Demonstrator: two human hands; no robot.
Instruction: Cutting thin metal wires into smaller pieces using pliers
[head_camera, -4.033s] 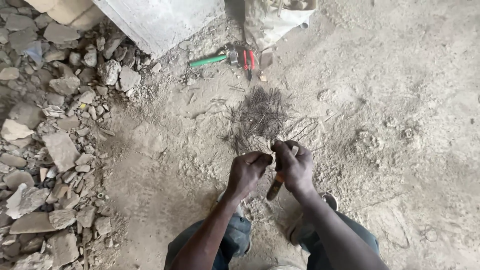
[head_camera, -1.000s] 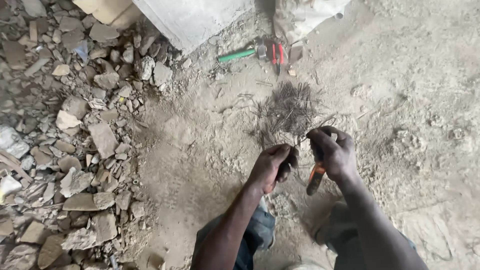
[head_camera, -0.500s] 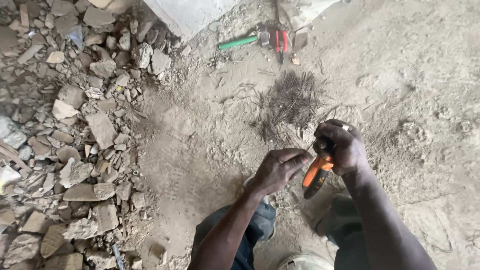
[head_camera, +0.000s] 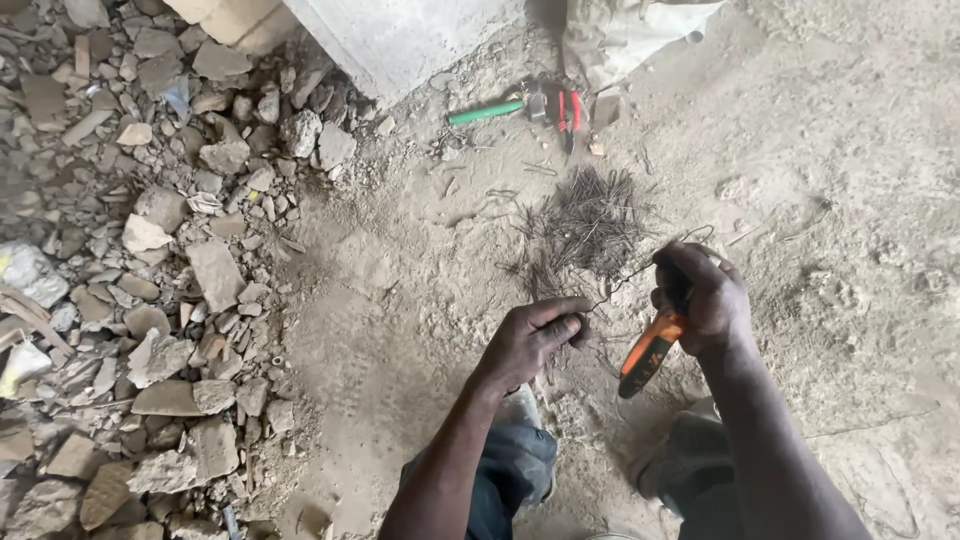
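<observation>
The left hand (head_camera: 535, 335) pinches a thin dark strand of binding wire (head_camera: 612, 290), stretched taut toward the right hand (head_camera: 705, 295), which is wrapped tight around orange-handled black pliers (head_camera: 648, 352). Both work just in front of the loose heap of cut wire pieces (head_camera: 592, 222) on the dusty concrete floor (head_camera: 860, 200), so fresh strands lie within easy reach.

Broken stones and rubble (head_camera: 150, 270) fill the left side of the frame. A pale concrete slab (head_camera: 400, 35) sits at the top centre. Just right of it, a green-handled tool (head_camera: 487, 111) and red-handled pliers (head_camera: 568, 108) lie on the dusty ground (head_camera: 850, 200).
</observation>
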